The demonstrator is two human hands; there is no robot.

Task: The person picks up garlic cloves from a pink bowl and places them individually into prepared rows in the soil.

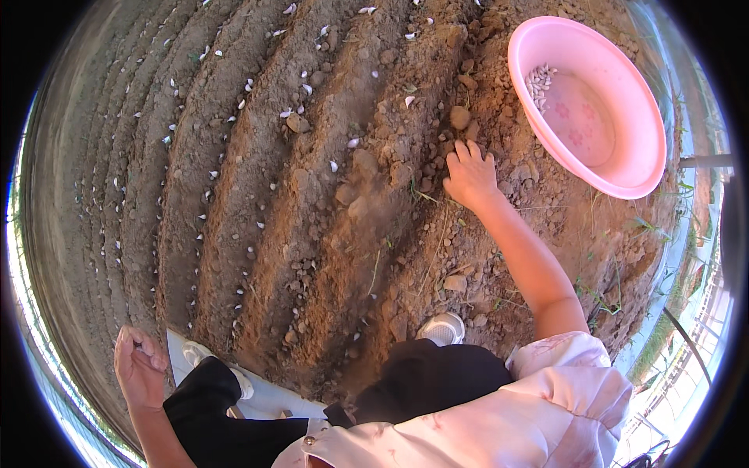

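Observation:
My right hand [471,175] reaches down to the loose soil, fingers spread over small clods, just below a round clod [460,117]. Whether anything lies under its fingertips is hidden. Off to the lower left, my left hand [140,365] is raised with curled fingers; what it may hold cannot be made out. Garlic cloves [333,166] lie in rows along the furrows [234,146]. A pink plastic basin [620,123] sits tilted at the upper right, with a small heap of garlic cloves [539,85] against its left side.
Clods and stones [455,283] are scattered over the soil, with thin weeds [608,301] at the right. My shoes [443,329] are near the lower edge of the furrows. A pale board [281,399] lies beneath my left foot. Plastic sheeting [649,333] borders the right side.

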